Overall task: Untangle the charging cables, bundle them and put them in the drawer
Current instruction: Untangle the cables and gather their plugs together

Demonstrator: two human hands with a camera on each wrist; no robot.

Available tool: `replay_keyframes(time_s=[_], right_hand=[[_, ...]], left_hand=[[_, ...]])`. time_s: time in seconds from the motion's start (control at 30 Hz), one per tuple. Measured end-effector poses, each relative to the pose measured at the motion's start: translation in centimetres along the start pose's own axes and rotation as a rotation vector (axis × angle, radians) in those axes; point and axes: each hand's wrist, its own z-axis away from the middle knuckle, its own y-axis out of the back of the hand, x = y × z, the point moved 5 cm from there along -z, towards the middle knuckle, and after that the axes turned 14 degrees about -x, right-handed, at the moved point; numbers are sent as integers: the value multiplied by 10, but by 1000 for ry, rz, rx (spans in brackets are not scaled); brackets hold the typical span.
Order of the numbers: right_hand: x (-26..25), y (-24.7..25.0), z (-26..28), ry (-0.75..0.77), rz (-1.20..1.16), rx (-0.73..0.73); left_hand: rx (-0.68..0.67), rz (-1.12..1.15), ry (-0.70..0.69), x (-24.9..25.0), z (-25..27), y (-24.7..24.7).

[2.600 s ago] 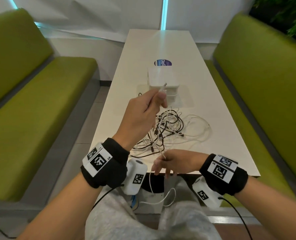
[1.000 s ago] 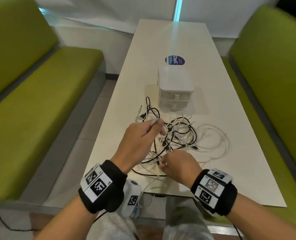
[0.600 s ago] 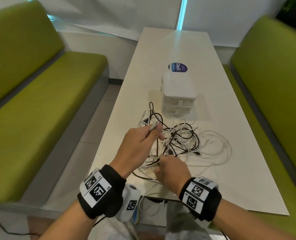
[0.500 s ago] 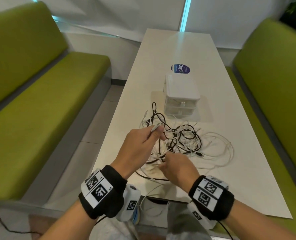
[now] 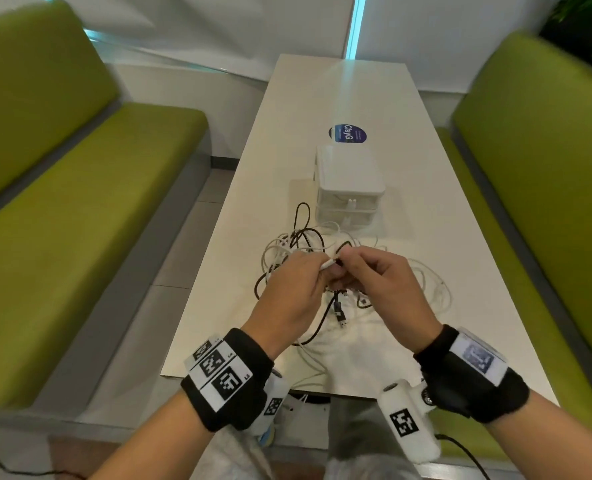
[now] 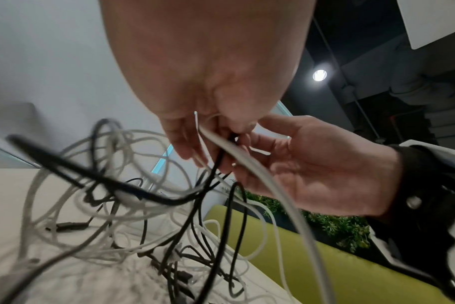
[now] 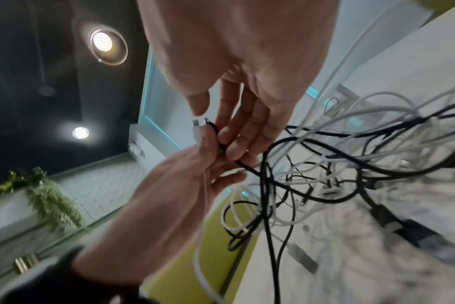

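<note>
Right hand [image 5: 384,289] risen to left hand [image 5: 294,289], both pinching white plug [image 5: 329,264].

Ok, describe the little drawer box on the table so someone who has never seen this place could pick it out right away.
On the long white table between two green benches, look past the tangle of black and white charging cables. The small white plastic drawer box stands just beyond it, with a round blue sticker behind. It is the table's only boxy, stacked thing.
</note>
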Motion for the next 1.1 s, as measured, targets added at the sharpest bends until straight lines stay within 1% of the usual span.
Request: replay_keyframes(time_s=[0.07,0.13,0.2,0.27,0.33,0.37,0.4,0.43,0.47,0.53,0.6,0.7,0.77,0.87,0.97,1.03,1.1], right_hand=[[13,-3,0,-1,-45,-4],[25,-8,0,-27,-26,-16],[39,-14,-2,-43,133,-89],[50,-26,-2,-17,333,-166],[56,-35,-3,43,547,-168],[57,-36,-7,34,658,-158],[59,-37,-12,-21,747,-157],[61,-36,-17,-97,790,-174],[62,-33,-23,-139,806,-196],[63,-29,-33,-91,844,-221],[68,-25,-38,-50,947,-235],[80,-11,-45,10,1070,-244],[86,-3,-49,-1,1133,-241],[80,2,-47,-42,1096,-194],[61,-1,-41,-153,887,-202],[49,3,-36,-217,724,-180],[47,10,-31,-256,706,-151]], left_hand=[[76,-70,14,-3,-1,3],[129,-54,20,-3,2,5],[146,20,21,0,5,4],[170,79,-8,5,8,4],[164,143,-37,12,8,3],[144,201,-49,16,8,1],[126,261,-60,19,9,-1],[122,302,-70,21,9,-2],[138,326,-79,23,10,-2],[198,376,-100,25,14,2],[255,441,-106,26,16,9],[287,522,-110,32,22,19],[304,584,-132,39,28,26],[323,679,-182,58,38,32],[317,709,-225,80,46,38],[304,756,-272,92,53,45],[299,793,-352,105,64,57]])
